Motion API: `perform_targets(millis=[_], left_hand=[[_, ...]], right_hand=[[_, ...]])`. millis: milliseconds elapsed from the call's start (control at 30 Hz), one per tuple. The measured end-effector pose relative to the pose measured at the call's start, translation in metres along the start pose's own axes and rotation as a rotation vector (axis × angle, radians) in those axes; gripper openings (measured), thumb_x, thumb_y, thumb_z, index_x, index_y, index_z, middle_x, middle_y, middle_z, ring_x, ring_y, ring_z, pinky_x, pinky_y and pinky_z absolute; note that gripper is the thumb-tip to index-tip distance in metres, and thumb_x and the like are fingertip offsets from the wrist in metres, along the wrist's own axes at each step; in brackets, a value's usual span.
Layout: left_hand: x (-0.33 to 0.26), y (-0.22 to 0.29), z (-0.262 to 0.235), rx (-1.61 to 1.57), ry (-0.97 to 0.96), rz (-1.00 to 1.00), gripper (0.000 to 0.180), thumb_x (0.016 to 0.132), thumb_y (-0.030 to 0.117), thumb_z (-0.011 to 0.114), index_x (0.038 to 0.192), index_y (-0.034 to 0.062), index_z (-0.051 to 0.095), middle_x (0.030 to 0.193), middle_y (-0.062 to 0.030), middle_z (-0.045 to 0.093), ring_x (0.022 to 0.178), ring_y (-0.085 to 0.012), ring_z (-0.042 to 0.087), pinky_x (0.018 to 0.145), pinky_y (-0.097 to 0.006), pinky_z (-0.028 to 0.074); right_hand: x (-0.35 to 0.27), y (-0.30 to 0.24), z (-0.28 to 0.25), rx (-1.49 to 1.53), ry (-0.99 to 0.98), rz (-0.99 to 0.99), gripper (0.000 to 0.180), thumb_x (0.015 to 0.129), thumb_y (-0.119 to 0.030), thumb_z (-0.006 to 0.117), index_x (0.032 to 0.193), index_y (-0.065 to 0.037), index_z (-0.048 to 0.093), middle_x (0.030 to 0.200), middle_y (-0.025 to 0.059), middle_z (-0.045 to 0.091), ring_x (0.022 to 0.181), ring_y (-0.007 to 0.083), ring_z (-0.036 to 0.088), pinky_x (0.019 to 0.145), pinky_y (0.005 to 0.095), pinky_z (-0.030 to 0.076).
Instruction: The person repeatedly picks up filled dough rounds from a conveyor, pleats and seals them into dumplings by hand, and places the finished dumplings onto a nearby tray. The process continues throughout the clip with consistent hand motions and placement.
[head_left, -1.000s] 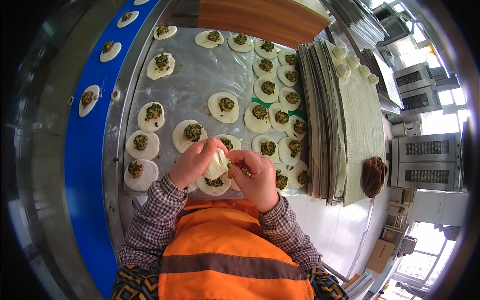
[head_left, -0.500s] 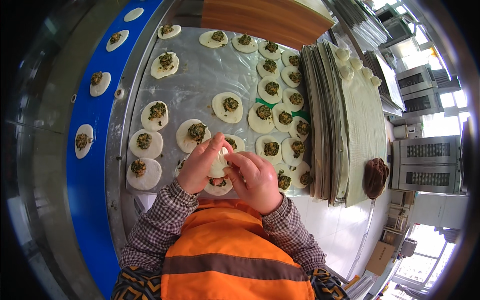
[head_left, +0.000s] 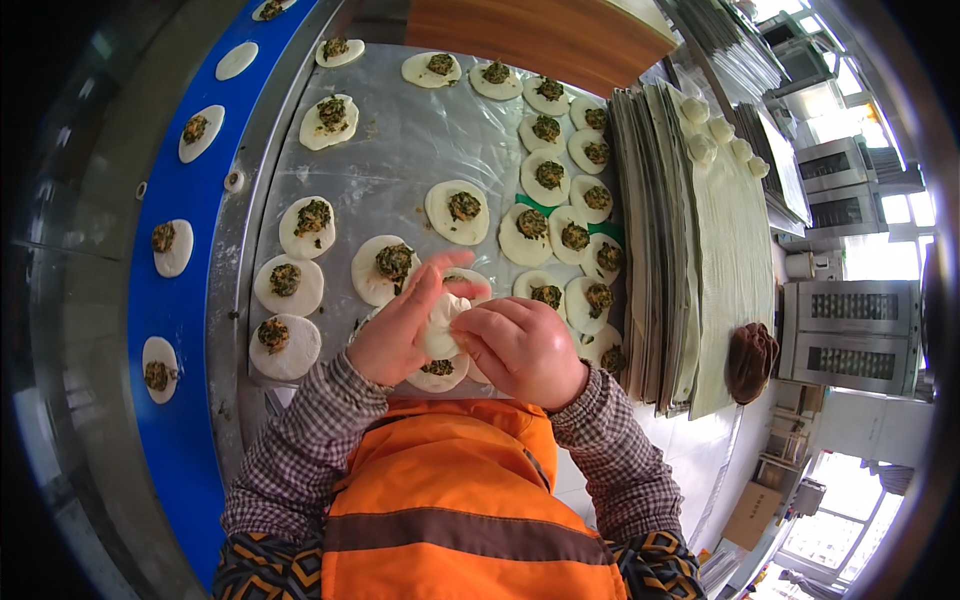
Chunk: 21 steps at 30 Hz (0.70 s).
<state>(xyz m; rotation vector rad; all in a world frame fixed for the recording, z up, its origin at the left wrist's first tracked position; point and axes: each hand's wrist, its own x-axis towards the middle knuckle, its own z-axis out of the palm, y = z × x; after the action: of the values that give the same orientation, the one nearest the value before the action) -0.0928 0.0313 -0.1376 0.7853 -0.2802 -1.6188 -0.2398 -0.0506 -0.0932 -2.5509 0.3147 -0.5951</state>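
Over the bench (head_left: 385, 175), the left hand (head_left: 392, 335) cups a bun (head_left: 440, 335), fingers spread; the right hand (head_left: 525, 348), back upward, grips its gathered edge.

the dough (head_left: 439, 335) is white, the belt (head_left: 175, 310) blue, the apron (head_left: 440, 465) orange, sleeves (head_left: 305, 440) checked.

You're in food-making kitchen: blue belt (head_left: 183, 310), worktable (head_left: 390, 170) with filled dough rounds (head_left: 457, 212), stacked trays (head_left: 655, 250), grey cabinets (head_left: 860, 327).
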Motion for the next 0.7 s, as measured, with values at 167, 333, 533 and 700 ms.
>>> perform_targets(millis=[167, 333, 533, 700], left_hand=[[0.013, -0.006, -0.009, 0.008, 0.143, 0.178, 0.055, 0.102, 0.054, 0.030, 0.103, 0.0065, 0.059, 0.091, -0.0071, 0.064, 0.083, -0.0160, 0.063, 0.078, -0.032, 0.053], [0.018, 0.007, -0.032, -0.174, -0.116, 0.197, 0.063, 0.102, 0.054, 0.026, 0.080, 0.0059, 0.060, 0.079, -0.0108, 0.062, 0.069, -0.0207, 0.062, 0.062, -0.035, 0.053], [0.016, 0.018, -0.025, 0.124, -0.016, 0.343, 0.060, 0.102, 0.055, 0.026, 0.103, 0.0042, 0.057, 0.081, -0.0114, 0.062, 0.078, -0.0209, 0.062, 0.069, -0.034, 0.053], [0.047, 0.035, 0.020, 0.101, -0.064, 0.292, 0.073, 0.098, 0.064, 0.027, 0.147, 0.0098, 0.025, 0.102, -0.0126, 0.063, 0.094, -0.0215, 0.063, 0.084, -0.035, 0.052]], right_hand=[[0.016, -0.003, 0.009, 0.176, 0.098, 0.134, 0.027, 0.078, -0.002, 0.072, 0.102, 0.000, 0.062, 0.076, 0.0082, 0.063, 0.065, 0.0220, 0.063, 0.057, 0.0323, 0.049], [0.017, -0.010, -0.010, 0.242, 0.240, 0.314, 0.043, 0.074, 0.003, 0.074, 0.115, 0.001, 0.061, 0.078, 0.0038, 0.061, 0.064, 0.0116, 0.058, 0.059, 0.0249, 0.049], [0.026, -0.018, 0.001, 0.307, 0.046, 0.302, 0.066, 0.069, -0.006, 0.081, 0.129, -0.004, 0.053, 0.128, 0.0152, 0.054, 0.069, 0.0138, 0.064, 0.061, 0.0278, 0.055], [0.040, 0.000, -0.019, 0.114, 0.006, 0.269, 0.072, 0.071, -0.017, 0.077, 0.136, -0.010, 0.046, 0.135, 0.0129, 0.049, 0.079, 0.0285, 0.066, 0.067, 0.0369, 0.055]])
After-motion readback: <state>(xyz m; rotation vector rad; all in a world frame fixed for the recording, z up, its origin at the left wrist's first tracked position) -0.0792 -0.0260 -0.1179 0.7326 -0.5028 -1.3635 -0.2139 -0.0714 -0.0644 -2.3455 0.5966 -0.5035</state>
